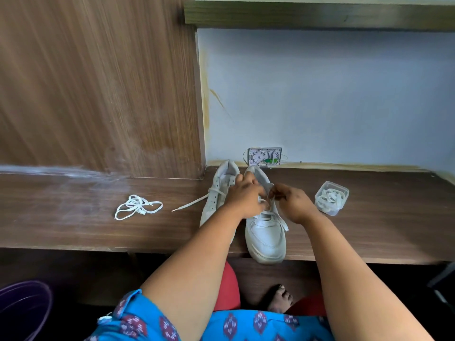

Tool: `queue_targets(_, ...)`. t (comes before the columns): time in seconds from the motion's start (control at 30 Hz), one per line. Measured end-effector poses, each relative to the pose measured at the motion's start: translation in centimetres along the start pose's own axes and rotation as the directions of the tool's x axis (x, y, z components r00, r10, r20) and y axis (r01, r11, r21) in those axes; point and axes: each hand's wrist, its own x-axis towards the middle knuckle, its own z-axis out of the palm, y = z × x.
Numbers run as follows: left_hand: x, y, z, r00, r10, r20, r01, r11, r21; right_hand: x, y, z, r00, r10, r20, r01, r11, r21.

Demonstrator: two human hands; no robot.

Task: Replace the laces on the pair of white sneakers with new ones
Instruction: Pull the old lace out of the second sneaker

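Over the right sneaker on the wooden shelf, both hands hid the eyelets: left hand and right hand pinched its lace; left sneaker half-covered by the forearm, loose lace and lace tub apart

White sneakers side by side

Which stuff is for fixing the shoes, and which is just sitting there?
For the job:
right sneaker
left sneaker
loose lace
tub of laces
left hand
right hand

Just lying about:
wall box
purple bucket
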Motion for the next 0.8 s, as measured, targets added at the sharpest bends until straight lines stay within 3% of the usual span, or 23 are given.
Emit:
queue_targets(0.13, 0.4, 0.4, 0.8, 0.991, 0.079, 0.109, -0.094, 0.985, 0.142, -0.3, 0.1, 0.3, 1.0, -0.027, -0.007, 0.027, 1.0, -0.004)
queue_targets(0.2, 0.2, 0.8, 0.5, 0.998, 0.032, 0.048, -0.029, 0.998, -0.063, -0.4, 0.3, 0.4, 1.0, -0.028, -0.012, 0.028, 1.0, -0.001)
queue_targets(0.23, 0.2, 0.9, 0.0, 0.998, -0.069, -0.002, 0.065, 0.949, -0.309, -0.4, 0.3, 0.3, 1.0, -0.013, -0.009, 0.013, 1.0, 0.002)
queue_targets(0.27, 0.1, 0.9, -0.8, 0.974, -0.227, -0.025, 0.165, 0.775, -0.61, -0.4, 0.3, 0.2, 1.0, 0.002, 0.003, -0.002, 1.0, 0.016)
queue_targets(0.3, 0.2, 0.6, -1.7, 0.917, -0.399, 0.019, 0.223, 0.472, -0.853, -0.5, 0.2, 0.2, 1.0, 0.018, 0.018, -0.018, 0.999, 0.032)
queue_targets(0.33, 0.3, 0.2, -2.7, 0.843, -0.53, 0.095, 0.181, 0.113, -0.977, -0.5, 0.2, 0.1, 0.999, 0.024, 0.026, -0.025, 0.999, 0.045)
queue_targets(0.37, 0.5, -0.4, -3.5, 0.785, -0.593, 0.178, 0.069, -0.202, -0.977, -0.6, 0.0, 0.0, 0.999, 0.03, 0.024, -0.031, 0.998, 0.049)
queue_targets(0.4, 0.7, -1.4, -3.9, 0.756, -0.614, 0.23, -0.053, -0.407, -0.912, -0.7, -0.1, 0.0, 0.999, 0.032, 0.016, -0.033, 0.998, 0.057)
queue_targets(0.43, 0.7, -2.1, -4.3, 0.746, -0.618, 0.248, -0.121, -0.491, -0.863, -0.7, -0.1, 0.0, 1.0, 0.029, 0.011, -0.029, 0.997, 0.067)
queue_targets(0.53, 0.1, -2.4, -4.8, 0.759, -0.617, 0.208, -0.194, -0.52, -0.832, -0.7, -0.2, 0.0, 1.0, 0.013, 0.013, -0.014, 0.998, 0.062)
queue_targets(0.63, -0.2, -1.9, -5.2, 0.745, -0.644, 0.177, -0.168, -0.437, -0.884, -0.6, -0.8, 0.2, 1.0, 0.013, 0.019, -0.013, 1.0, -0.027)
queue_targets(0.67, -0.1, -1.8, -5.0, 0.719, -0.678, 0.15, -0.136, -0.349, -0.927, -0.7, -1.1, 0.3, 0.999, -0.013, 0.045, 0.016, 0.997, -0.079)
queue_targets(0.73, 0.2, -2.0, -4.0, 0.643, -0.766, 0.014, -0.039, -0.051, -0.998, -0.7, -1.8, 0.7, 0.986, -0.03, 0.162, 0.059, 0.982, -0.177)
queue_targets(0.8, 0.1, -2.0, -3.4, 0.582, -0.803, -0.124, 0.139, 0.249, -0.958, -1.1, -2.5, 1.1, 0.972, -0.014, 0.235, 0.043, 0.992, -0.116)
